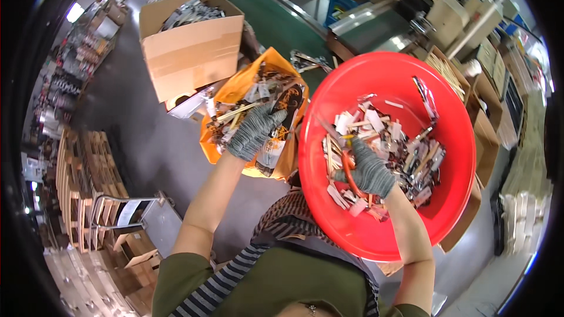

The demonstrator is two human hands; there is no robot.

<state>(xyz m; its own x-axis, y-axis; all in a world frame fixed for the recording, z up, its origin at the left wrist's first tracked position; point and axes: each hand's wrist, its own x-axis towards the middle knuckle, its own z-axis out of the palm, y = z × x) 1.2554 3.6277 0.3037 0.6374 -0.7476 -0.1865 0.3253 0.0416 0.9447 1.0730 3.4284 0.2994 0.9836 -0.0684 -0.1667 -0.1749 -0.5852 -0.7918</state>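
Observation:
My left hand (256, 131), in a grey knitted glove, is at an orange bag (214, 131) full of clear and dark plastic packets and thin wooden sticks. Its fingers close at the edge of a black packet with orange print (289, 103); the fingertips are partly hidden. Inside a big red tub (390, 71), my gloved right hand (372, 171) grips scissors with orange handles (348, 171), the blades pointing up and left. Beneath that hand lies a heap of cut packet ends and stick pieces (376, 126). One longer clear wrapper (425, 97) leans on the tub's inner wall.
Beyond the bag stands an open cardboard box (191, 58) heaped with packets. A green-topped conveyor (264, 17) runs behind. Wooden pallets (88, 182) and a hand trolley (160, 223) are at the left; more cardboard boxes (484, 141) stand right of the tub.

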